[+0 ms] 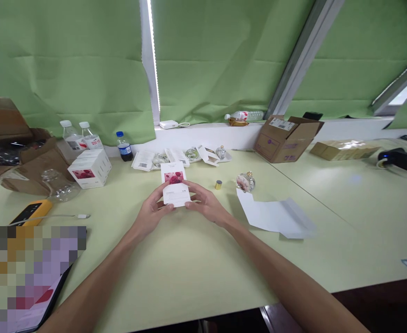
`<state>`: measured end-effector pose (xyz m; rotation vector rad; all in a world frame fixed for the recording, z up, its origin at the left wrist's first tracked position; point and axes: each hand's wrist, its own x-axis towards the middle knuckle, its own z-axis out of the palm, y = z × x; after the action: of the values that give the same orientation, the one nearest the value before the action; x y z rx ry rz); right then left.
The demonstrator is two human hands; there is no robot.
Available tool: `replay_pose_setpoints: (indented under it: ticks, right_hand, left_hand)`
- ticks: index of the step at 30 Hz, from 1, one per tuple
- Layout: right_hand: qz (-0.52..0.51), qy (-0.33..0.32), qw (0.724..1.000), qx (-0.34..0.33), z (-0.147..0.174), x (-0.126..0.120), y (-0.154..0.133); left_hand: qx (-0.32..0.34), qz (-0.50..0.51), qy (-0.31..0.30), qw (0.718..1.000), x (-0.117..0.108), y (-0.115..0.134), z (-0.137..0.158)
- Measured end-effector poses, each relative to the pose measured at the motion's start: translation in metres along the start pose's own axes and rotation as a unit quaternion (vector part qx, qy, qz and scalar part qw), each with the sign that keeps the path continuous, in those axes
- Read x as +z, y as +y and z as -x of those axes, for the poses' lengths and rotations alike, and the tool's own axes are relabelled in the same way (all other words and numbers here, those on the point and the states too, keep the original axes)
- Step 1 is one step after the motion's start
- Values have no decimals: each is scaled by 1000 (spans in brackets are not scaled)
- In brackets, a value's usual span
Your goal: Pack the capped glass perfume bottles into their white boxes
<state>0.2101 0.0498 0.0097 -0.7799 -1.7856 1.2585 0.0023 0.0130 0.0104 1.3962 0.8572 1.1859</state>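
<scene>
Between my two hands is a small white box (176, 194) with a picture of pink and red roses, tilted up toward me over the table. My left hand (152, 210) grips its left side, thumb near the lower front edge. On the right side, my right hand (206, 203) closes on the same box, thumb at the lower right corner. To the right stands a small gold cap (218, 185). Beyond it sits a round glass perfume bottle (245, 182) with a gold top, beside an unfolded white sheet of card (276, 215).
Behind the box lie white trays with glass bottles (191, 154). At left are stacked white boxes (94, 169), a clear plastic jar (59, 187), a blue-capped bottle (124, 147) and a yellow device (33, 212). Rightward stand a cardboard carton (281, 141) and gold-wrapped packs (344, 151).
</scene>
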Motion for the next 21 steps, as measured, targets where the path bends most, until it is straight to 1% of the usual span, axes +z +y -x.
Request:
replay_pose_setpoints:
  ticks: [8,21]
  right_hand:
    - [-31,-10,999,18,2,-1,-4]
    - [-84,-25,996,15,2,1,-7]
  left_hand:
    - [-7,5,-11,1000,1,1,1]
    - [0,22,-4,1000,0,0,0]
